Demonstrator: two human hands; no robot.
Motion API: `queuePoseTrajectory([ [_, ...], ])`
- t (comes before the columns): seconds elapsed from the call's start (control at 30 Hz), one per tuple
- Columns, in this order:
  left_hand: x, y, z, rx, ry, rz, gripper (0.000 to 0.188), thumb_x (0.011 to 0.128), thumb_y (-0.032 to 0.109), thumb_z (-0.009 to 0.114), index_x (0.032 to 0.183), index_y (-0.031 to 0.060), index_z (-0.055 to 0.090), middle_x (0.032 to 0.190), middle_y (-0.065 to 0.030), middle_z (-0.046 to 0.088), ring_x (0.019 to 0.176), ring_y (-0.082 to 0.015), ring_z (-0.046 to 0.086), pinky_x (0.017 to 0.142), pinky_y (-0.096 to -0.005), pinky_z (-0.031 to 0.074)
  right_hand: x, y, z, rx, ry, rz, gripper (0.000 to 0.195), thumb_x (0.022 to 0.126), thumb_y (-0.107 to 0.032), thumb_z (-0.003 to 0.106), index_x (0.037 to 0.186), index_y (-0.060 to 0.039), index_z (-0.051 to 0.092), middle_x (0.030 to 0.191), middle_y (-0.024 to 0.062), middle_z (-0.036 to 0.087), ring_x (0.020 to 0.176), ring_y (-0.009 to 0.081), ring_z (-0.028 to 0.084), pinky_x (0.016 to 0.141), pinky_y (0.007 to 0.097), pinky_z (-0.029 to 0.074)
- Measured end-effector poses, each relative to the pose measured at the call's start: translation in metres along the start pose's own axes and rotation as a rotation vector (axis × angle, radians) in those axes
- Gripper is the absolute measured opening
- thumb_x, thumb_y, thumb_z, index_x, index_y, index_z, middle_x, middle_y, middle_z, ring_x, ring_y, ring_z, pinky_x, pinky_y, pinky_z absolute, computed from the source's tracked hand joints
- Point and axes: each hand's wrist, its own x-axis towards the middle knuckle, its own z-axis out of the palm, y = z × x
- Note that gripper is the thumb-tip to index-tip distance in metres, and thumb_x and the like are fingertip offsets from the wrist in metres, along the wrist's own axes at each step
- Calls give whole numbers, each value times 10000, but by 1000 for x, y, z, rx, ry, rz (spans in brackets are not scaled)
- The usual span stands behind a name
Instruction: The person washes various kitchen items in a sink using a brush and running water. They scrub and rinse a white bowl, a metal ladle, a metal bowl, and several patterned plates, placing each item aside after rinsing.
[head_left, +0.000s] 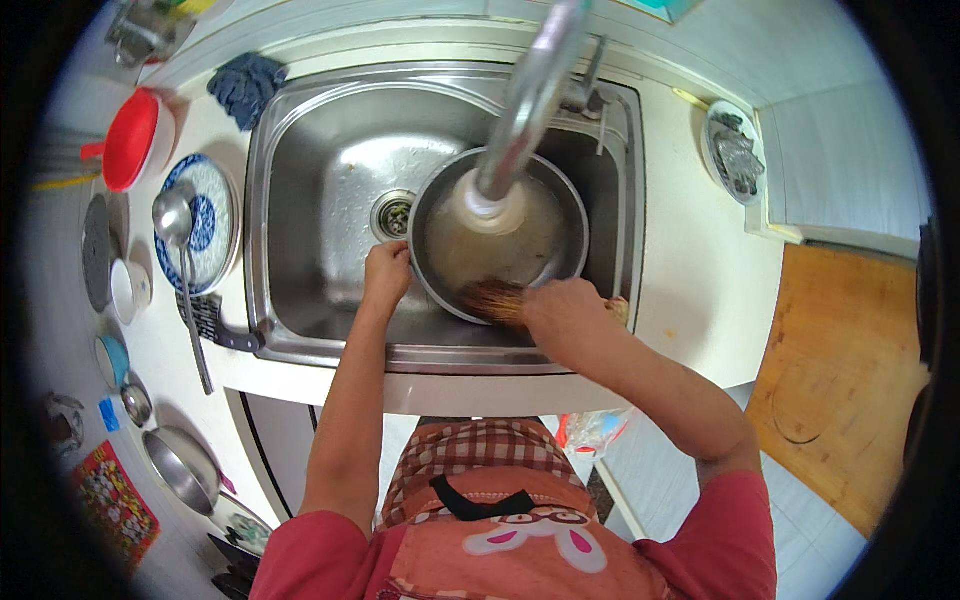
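A round metal pot (582, 225) with murky water (457, 259) in it stands in the right part of the stainless steel sink (315, 187). My left hand (388, 274) grips the left side of its rim, or a small handle there that I cannot make out. In my right hand (570, 319) is a brown bristle scrubbing brush (491, 300), its bristles against the near inner wall of the pot. The brush and hand are slightly blurred. Over the pot hangs the faucet spout (517, 112), hiding part of the water.
Left of the sink are a blue-and-white plate (217, 255) with a ladle (174, 217) on it, a knife (240, 339), a red strainer (131, 141) and a steel bowl (184, 469). A dark cloth (246, 86) lies behind. At right are an oval dish (735, 154) and a wooden board (832, 375).
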Motion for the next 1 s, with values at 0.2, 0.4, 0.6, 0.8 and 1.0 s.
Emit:
queuePoseTrajectory([
  [0.2, 7, 4, 4, -121, 12, -132, 262, 818, 89, 596, 1005, -10, 750, 897, -193, 741, 855, -277, 722, 784, -362, 540, 80, 24, 11, 101, 642, 44, 130, 794, -135, 603, 812, -43, 693, 830, 204, 696, 753, 372, 695, 670, 468, 564],
  [0.4, 18, -20, 5, -127, 32, -116, 257, 808, 146, 647, 1023, 65, 760, 948, -189, 738, 899, -321, 715, 810, -388, 538, 51, 78, -27, -313, 356, 421, 231, 895, -108, 529, 1070, -83, 678, 832, 145, 720, 777, 302, 719, 654, 438, 576],
  [0.6, -9, 29, -6, 123, 112, -111, 262, 809, 214, 699, 1056, 133, 739, 1056, -179, 721, 1018, -359, 681, 872, -442, 527, -1, 11, -22, -338, -156, 142, 214, 888, -120, 558, 1041, -52, 692, 874, 123, 736, 822, 308, 727, 672, 415, 577],
  [0.8, -4, 21, -4, 213, 138, -142, 392, 830, 143, 651, 1182, -3, 558, 1102, -265, 678, 1077, -428, 643, 922, -495, 507, 62, -36, -27, -201, -35, 44, 151, 821, -95, 580, 907, -40, 691, 813, 175, 705, 796, 326, 715, 664, 419, 566],
  [1.0, -14, 44, -7, 202, 128, -170, 468, 831, 89, 610, 1218, -124, 454, 1096, -340, 648, 1061, -461, 643, 940, -506, 503, 75, 27, -10, -269, 448, 177, 121, 791, -114, 593, 829, -52, 690, 837, 199, 703, 786, 344, 708, 662, 411, 566],
])
